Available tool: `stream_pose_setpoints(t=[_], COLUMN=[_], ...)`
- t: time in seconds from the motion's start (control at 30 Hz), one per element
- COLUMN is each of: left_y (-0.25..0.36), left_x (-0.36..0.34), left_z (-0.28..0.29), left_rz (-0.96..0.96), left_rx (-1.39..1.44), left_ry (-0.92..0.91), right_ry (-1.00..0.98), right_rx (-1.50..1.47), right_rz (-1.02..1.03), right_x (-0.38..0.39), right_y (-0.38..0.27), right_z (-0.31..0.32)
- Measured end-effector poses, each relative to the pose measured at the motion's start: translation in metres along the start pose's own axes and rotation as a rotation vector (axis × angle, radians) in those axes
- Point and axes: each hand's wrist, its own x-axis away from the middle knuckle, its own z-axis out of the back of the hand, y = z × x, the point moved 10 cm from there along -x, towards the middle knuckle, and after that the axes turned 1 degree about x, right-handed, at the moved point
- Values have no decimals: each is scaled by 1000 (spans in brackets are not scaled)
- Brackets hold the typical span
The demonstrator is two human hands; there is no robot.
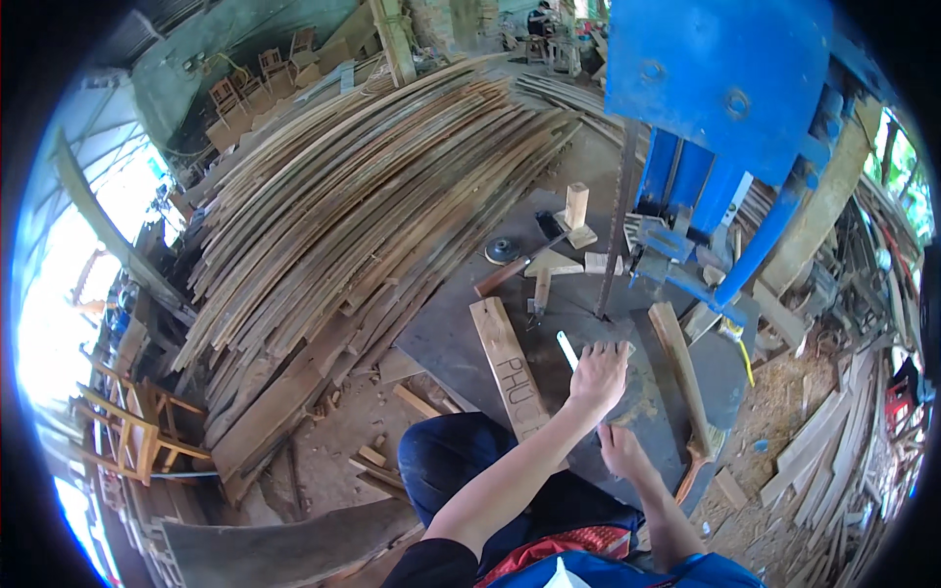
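My left hand [598, 377] has its fingers curled over a narrow pale strip-like tool [567, 348] on the dark saw table [441, 353]. Lower down, my right hand [625, 453] grips that tool's near end. Left of my hands lies a pale board [500, 348] with dark markings; to their right are a longer wooden strip [671, 343] and a brush [696, 461] with an orange handle. A vertical saw blade [618, 225] meets the table just beyond my left hand, under a blue machine housing [706, 59]. Wood offcuts [576, 211] and a round black part [502, 249] sit farther back.
Long stacked planks [343, 196] fill the left and back. Wooden chairs [147, 431] stand at the lower left, more chairs [225, 98] at the back. Loose boards [814, 441] lie on the right floor. A person [539, 24] is in the far background.
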Motion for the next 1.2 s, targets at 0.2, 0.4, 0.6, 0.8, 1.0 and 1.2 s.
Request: stream_pose_setpoints(t=[0.2,0.4,0.6,0.8,1.0,1.2], left_y=[-3,4,5,-5,11,7], left_x=[-2,3,3,-3,-1,2], left_z=[12,9,7,-6,-7,-2], left_rz=[-49,-20,-57,-4,-24,-14], left_rx=[-45,-32,-55,-99,-153,-117], left_ry=[-3,-15,17,-102,14,30], right_ry=[-132,-223,-348,-276,-333,-311], right_rx=[-284,-240,-311,-213,-206,-238], right_rz=[-427,-459,-435,-454,-486,-448], right_x=[-38,-11,-24,-38,-25,-32], right_y=[-1,2,8,9,12,16], right_z=[14,20,28,14,24,13])
